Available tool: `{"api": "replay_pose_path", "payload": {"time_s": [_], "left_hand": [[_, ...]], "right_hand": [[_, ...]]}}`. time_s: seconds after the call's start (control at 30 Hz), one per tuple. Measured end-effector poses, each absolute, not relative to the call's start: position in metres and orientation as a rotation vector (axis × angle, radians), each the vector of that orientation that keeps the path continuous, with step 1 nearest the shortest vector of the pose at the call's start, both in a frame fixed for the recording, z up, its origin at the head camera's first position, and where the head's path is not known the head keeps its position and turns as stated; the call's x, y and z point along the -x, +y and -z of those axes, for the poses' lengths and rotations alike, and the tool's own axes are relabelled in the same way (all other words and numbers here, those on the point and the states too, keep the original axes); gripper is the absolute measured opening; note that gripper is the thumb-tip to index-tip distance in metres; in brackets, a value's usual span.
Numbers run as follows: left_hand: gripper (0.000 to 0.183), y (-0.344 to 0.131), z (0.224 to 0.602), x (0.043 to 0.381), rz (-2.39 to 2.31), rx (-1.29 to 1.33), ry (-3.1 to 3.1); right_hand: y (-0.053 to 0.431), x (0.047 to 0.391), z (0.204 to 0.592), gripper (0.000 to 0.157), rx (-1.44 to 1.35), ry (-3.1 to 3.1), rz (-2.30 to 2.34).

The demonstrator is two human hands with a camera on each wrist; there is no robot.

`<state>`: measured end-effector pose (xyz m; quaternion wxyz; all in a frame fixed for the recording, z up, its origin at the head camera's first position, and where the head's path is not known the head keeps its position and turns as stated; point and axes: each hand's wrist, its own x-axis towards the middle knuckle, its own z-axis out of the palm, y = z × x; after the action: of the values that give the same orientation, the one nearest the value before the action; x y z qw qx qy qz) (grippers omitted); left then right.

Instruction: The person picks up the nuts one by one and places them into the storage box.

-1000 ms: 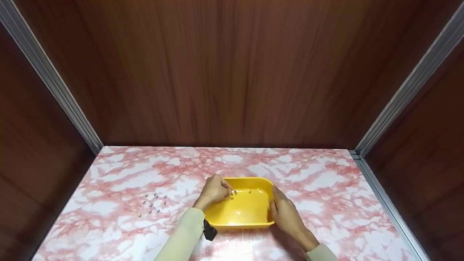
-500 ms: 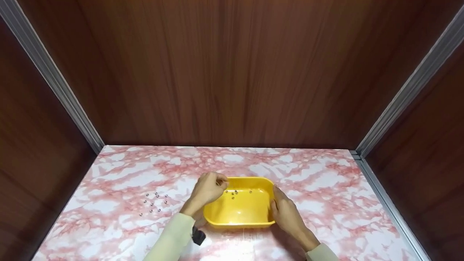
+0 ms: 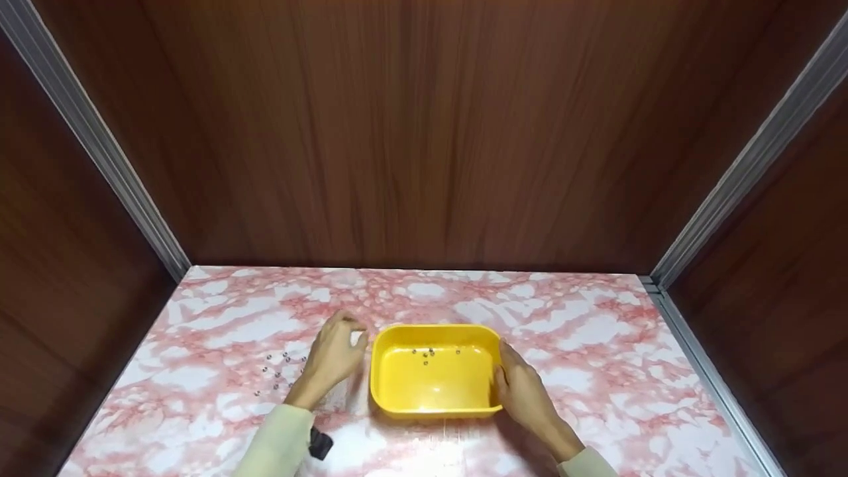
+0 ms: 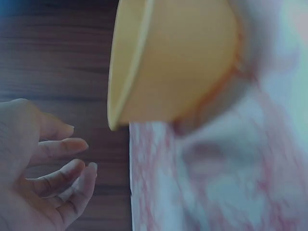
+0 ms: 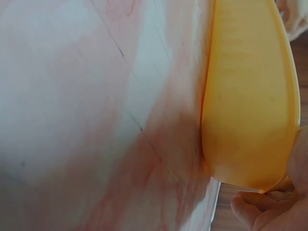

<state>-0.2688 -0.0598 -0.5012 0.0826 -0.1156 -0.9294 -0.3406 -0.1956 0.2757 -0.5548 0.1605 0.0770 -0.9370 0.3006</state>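
A yellow rectangular basin [image 3: 436, 391] sits on the table with several small shiny metal pieces [image 3: 426, 354] on its floor, mostly toward the back left. My right hand [image 3: 528, 395] holds the basin's right side, thumb over the rim and fingers along the outer wall. Left of the basin, my left hand [image 3: 336, 351] is in the air with its fingers loosely bent; the left wrist view shows nothing between them. More small metal pieces [image 3: 277, 375] lie scattered on the table at the left, some of them hidden behind the left hand and wrist.
The table [image 3: 596, 351] has a red and white marbled top. Dark wood-grain panels [image 3: 424, 132] stand behind it and on both sides, joined by grey metal posts [image 3: 112, 159]. A black object [image 3: 320, 442] is strapped at the left wrist.
My left hand has come out of the basin and moved left toward the scattered metal pieces, its fingers parting. One more piece shows in the basin. The right hand has stayed in place.
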Motion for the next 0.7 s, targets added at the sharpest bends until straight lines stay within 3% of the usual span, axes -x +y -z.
{"api": "replay_pose_path", "payload": {"time_s": [0.37,0.7], "left_hand": [[0.051,-0.104,0.535,0.262,0.761,0.462,-2.738],[0.047,-0.141,0.555,0.252,0.548,0.558,-2.685]], "right_hand": [[0.276,0.194,0.556,0.050,-0.192,-2.698,-0.900],[0.276,0.194,0.554,0.050,-0.211,-2.687,-0.900]]}}
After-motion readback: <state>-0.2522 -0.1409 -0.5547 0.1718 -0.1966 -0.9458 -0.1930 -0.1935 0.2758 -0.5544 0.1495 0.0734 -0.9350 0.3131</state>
